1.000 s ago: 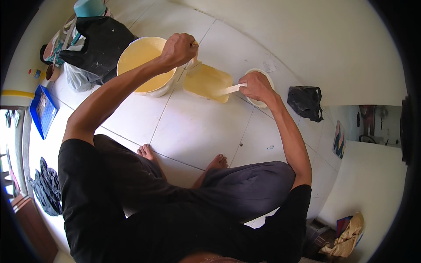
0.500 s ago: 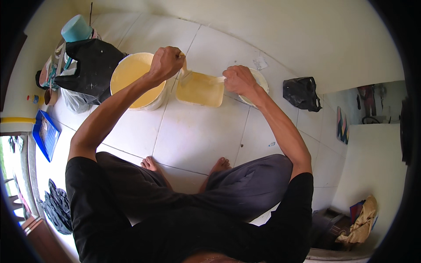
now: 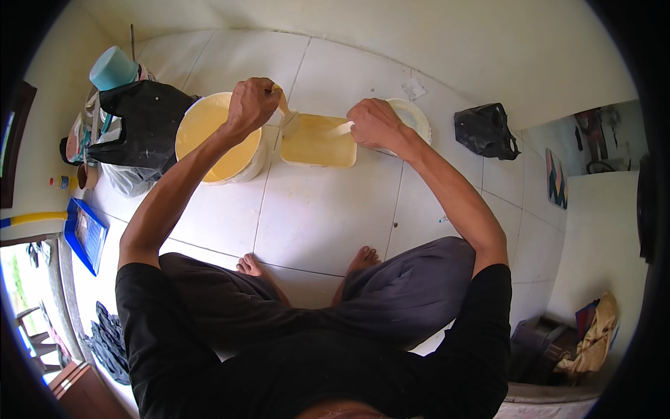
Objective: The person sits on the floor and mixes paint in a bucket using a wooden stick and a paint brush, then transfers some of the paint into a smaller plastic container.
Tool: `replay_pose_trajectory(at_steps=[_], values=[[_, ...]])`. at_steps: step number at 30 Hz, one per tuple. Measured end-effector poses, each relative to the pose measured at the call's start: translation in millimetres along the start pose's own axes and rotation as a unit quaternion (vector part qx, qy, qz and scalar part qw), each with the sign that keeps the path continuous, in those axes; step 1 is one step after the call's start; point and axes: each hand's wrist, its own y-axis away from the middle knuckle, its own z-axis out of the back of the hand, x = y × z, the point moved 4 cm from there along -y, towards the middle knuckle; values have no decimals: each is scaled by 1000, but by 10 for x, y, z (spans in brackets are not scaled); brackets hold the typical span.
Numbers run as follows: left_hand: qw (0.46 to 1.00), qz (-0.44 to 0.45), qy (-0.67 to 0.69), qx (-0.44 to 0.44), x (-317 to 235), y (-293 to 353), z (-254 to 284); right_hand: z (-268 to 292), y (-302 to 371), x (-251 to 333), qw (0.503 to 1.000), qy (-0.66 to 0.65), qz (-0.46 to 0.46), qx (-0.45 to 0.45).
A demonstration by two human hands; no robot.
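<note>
My left hand [image 3: 252, 105] is closed on the upper end of a yellow-smeared paintbrush [image 3: 284, 105]. Its wider end hangs at the left far corner of a rectangular tub [image 3: 318, 166], which holds a yellow paint-like mix. My right hand [image 3: 378, 124] grips a pale flat tool [image 3: 342, 130] whose tip reaches over the tub's right side; its exact kind is unclear. Left of the tub stands a large white bucket [image 3: 241, 172] of the same yellow mix, partly behind my left wrist. A round whitish lid or pail [image 3: 416, 119] shows partly behind my right hand.
To the left are a black plastic bag [image 3: 143, 122], a light-blue pail [image 3: 113, 68] and a blue dustpan [image 3: 85, 236]. A second black bag [image 3: 485, 131] lies at the right, near the wall. My bare feet [image 3: 364, 258] rest on the white tiles before the tub.
My view has shifted slightly. The left hand has moved a little left with the paintbrush, and the right hand's pale tool reaches farther over the tub.
</note>
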Motion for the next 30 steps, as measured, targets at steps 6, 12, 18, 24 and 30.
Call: replay_pose_trajectory(at_steps=[6, 12, 18, 24, 30], values=[[999, 11, 26, -23, -83, 13, 24, 67, 85, 99, 991, 48, -7, 123], [999, -4, 20, -27, -171, 0, 13, -113, 44, 32, 993, -68, 52, -86], [1000, 13, 20, -5, -126, 52, 33, 140, 96, 23, 998, 56, 17, 4], [1000, 4, 23, 0, -192, 51, -35, -126, 91, 11, 989, -88, 73, -95], [1000, 18, 14, 1, -116, 71, -16, 105, 123, -3, 998, 39, 30, -36]])
